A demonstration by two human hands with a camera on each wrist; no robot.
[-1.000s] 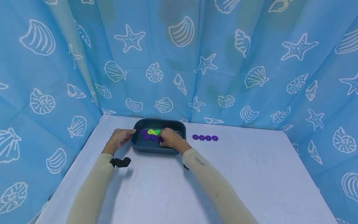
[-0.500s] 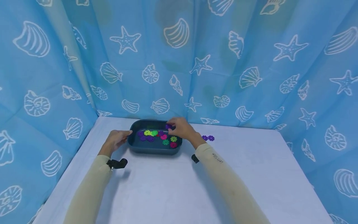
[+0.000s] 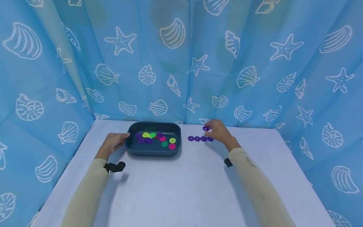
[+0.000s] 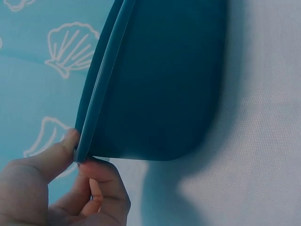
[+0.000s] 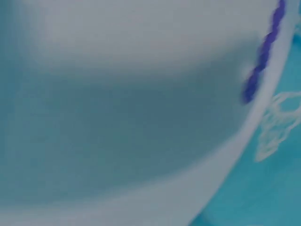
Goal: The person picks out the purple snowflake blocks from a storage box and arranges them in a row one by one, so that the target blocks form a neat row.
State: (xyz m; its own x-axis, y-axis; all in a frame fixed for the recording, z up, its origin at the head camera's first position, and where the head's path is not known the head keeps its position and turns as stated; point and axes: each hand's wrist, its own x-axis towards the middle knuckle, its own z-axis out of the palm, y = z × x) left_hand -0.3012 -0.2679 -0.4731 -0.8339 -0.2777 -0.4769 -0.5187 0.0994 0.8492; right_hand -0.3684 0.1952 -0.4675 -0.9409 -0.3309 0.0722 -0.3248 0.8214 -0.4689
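My left hand (image 3: 112,143) pinches the left rim of a dark blue-grey tray (image 3: 153,153) between thumb and fingers; the left wrist view shows the grip on the tray's edge (image 4: 101,87) closely. Above the table, my right hand (image 3: 219,131) pinches a purple flower-shaped disc (image 3: 205,128). Just below that disc, a row of purple flower discs (image 3: 197,138) lies on the cloth, its right end close to my fingers. In the right wrist view the row (image 5: 264,54) appears blurred, and the hand itself is out of sight.
Inside the tray lie several loose flower discs: purple ones (image 3: 141,138), yellow (image 3: 172,140), green (image 3: 164,144) and pink (image 3: 172,146). A white cloth (image 3: 181,189) covers the table. A blue shell-patterned curtain (image 3: 181,63) hangs along the back and sides.
My right hand has come up out of the tray with a purple flower disc and moved right, over the row. The left hand has kept its hold on the rim.
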